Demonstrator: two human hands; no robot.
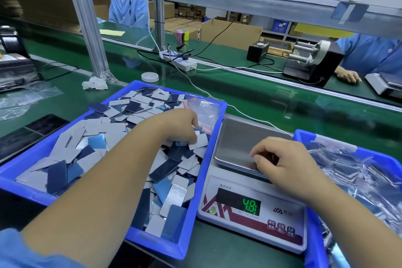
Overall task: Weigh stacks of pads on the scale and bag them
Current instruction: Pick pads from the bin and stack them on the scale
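1. Scale (252, 202) sits at lower centre of the frame on the green worktop (272, 102), between two blue bins. Its display shows green digits reading roughly 4.81, though the steel pan (239, 137) looks bare apart from the hand at its near edge.
2. Right hand (289, 163) rests at the near right corner of the pan, fingers (258, 154) curled inward. Whether they pinch a few pads or hold nothing cannot be told; the palm hides the contents.
3. Left hand (178, 128) reaches into the left bin (21, 174), at its right side. Its fingers are curled over and gripping loose pads (202, 140) from the grey and blue heap.
4. Empty zip bags (202, 109) lie in the far right corner of that bin; filled bags (359, 167) lie piled in the right-hand bin (304, 135).
5. Risk: the hand touching the pan likely loads the scale, so any reading taken now would be false. Cause: contact during weighing.
6. Risk: pads are thin and slick-faced; a loose grip could shed some back into the bin or onto the worktop, giving a short count.
7. Risk: the white cable (250, 118) running behind the scale could snag on a sleeve and shift the scale.
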